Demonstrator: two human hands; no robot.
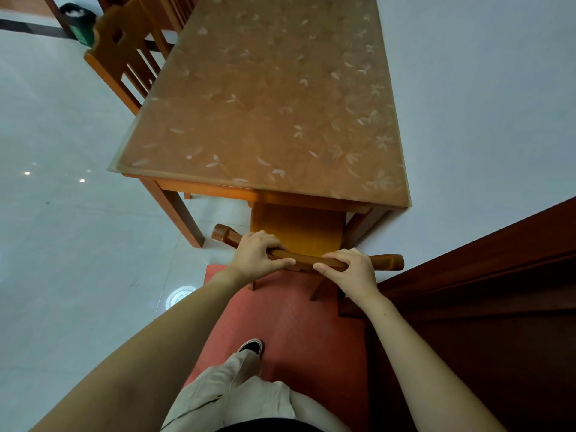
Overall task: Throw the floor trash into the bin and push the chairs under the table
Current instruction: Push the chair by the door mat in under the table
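Observation:
A wooden chair [299, 229] stands at the near end of the long wooden table [265, 98], its seat partly under the tabletop. My left hand [257, 255] grips the chair's top rail left of centre. My right hand [349, 271] grips the same rail right of centre. A second wooden chair [124, 54] stands along the table's left side, close against the edge. A green bin with a black liner [79, 23] sits on the floor at the far left, with something white inside.
A red mat [290, 332] lies under my feet and the chair's rear legs. A dark wooden door or cabinet [486, 307] fills the right side. White wall runs along the table's right. Pale tiled floor [62, 244] spreads to the left.

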